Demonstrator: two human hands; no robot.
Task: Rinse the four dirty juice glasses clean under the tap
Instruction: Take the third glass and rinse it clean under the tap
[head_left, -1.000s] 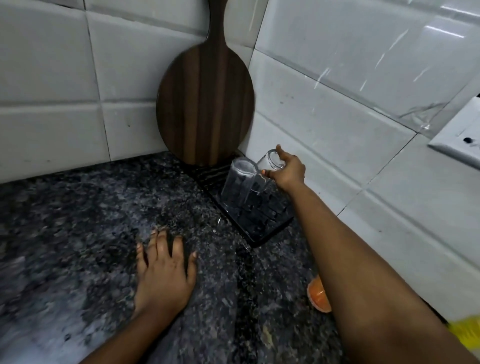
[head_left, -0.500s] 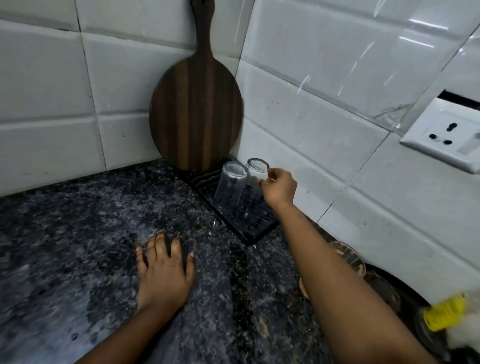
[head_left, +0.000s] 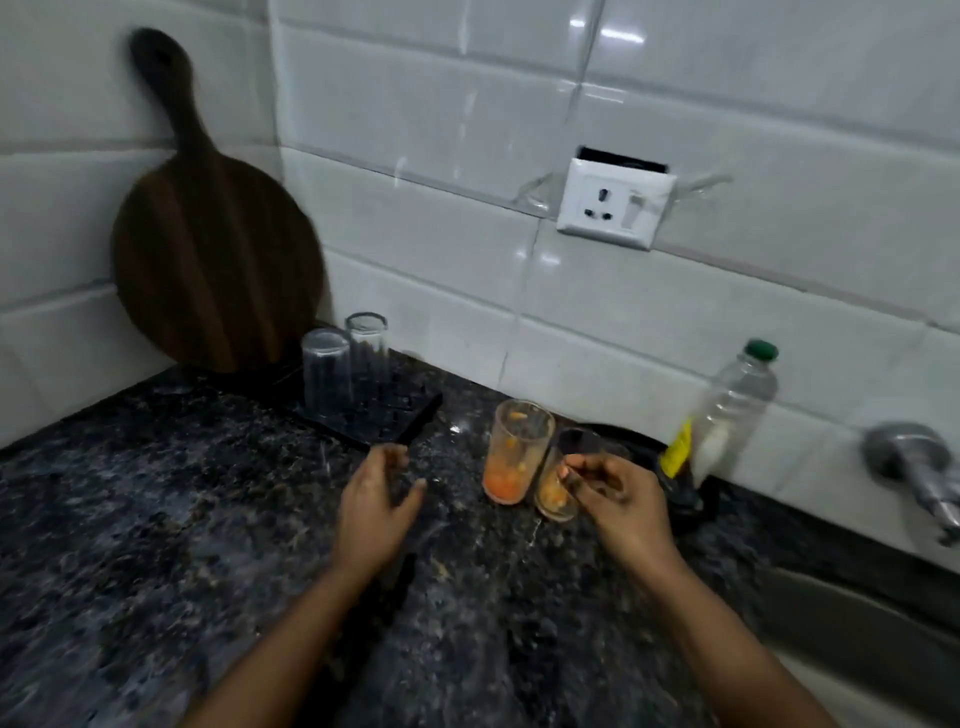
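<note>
Two clear, cylindrical rinsed glasses (head_left: 345, 366) stood upside down on a ridged black draining mat (head_left: 395, 415), beyond the left hand (head_left: 376, 501). That hand hovered over the speckled dark granite counter (head_left: 156, 519), fingers loosely curled, holding nothing. The right hand (head_left: 621, 499) curled around a tilted dirty glass (head_left: 556, 493) — orange pulp inside — just beside another pulp-streaked glass (head_left: 511, 457) to its left.

no text, number or brand can be read anywhere — the plastic bottle (head_left: 737, 410) just beyond the right grip (head_left: 618, 499) carries a yellow label (head_left: 678, 449), but its print is too blurred to make out — the wall socket (head_left: 613, 205) shows no markings.
</note>
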